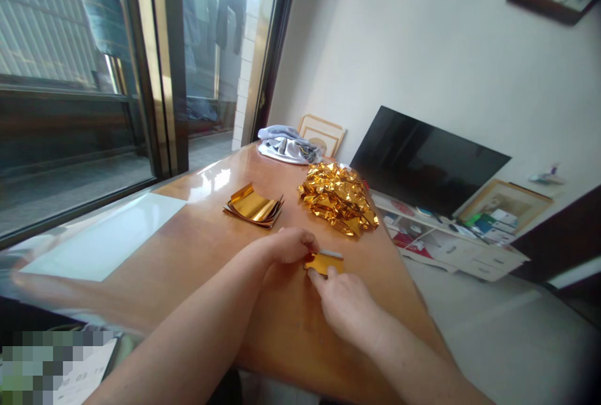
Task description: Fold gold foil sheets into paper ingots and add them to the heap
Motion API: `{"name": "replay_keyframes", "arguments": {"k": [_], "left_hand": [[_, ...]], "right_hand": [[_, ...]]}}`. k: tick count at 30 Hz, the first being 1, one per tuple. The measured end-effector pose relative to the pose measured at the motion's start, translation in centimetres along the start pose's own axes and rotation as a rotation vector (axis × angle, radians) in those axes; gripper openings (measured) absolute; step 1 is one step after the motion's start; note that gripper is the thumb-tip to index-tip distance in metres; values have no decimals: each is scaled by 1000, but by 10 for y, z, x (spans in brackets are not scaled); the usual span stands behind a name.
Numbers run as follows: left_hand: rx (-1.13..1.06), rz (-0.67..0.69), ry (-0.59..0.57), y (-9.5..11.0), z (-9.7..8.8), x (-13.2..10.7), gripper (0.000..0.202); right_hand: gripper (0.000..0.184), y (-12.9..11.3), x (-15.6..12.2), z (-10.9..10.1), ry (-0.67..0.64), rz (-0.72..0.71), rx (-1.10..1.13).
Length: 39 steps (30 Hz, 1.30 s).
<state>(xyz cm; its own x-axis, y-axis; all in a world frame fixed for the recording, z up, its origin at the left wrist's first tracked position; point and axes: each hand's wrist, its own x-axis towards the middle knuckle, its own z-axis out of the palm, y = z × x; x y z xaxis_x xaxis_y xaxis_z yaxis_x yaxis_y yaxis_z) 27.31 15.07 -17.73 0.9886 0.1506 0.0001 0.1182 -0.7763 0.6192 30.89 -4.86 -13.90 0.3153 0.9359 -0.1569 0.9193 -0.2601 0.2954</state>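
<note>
Head view: both hands meet at a small gold sheet (334,262) on the table (201,245).
The right hand (350,302) grips its near edge between thumb and finger; the left hand (295,246) curls at its left corner — whether pinching, I cannot tell. Beyond the fingers sits a shiny gold pile (335,198); left of that — a gold paper stack (253,206).

We are seeing daylit glass doors (176,79) at ten o'clock, a white wall (399,48) at one, a black television (429,161) at three.
</note>
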Motion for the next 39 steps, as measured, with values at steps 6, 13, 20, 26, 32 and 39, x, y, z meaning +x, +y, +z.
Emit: {"name": "replay_keyframes", "arguments": {"k": [6,13,20,26,32,39], "left_hand": [[-19,-26,16,0,5,4,25],[32,-18,44,5,3,6,23],[141,-16,140,11,9,7,18],[210,-13,185,17,15,5,21],[264,-62,238,15,14,5,28],[283,-91,237,11,15,6,24]], "right_hand": [[63,-2,0,-6,-16,-14,7],[76,-6,-3,2,-20,17,-29],[57,-3,-12,14,112,173,138],[33,18,-18,18,211,204,473],[25,42,-3,43,359,196,823],[25,71,23,58,518,328,730]]}}
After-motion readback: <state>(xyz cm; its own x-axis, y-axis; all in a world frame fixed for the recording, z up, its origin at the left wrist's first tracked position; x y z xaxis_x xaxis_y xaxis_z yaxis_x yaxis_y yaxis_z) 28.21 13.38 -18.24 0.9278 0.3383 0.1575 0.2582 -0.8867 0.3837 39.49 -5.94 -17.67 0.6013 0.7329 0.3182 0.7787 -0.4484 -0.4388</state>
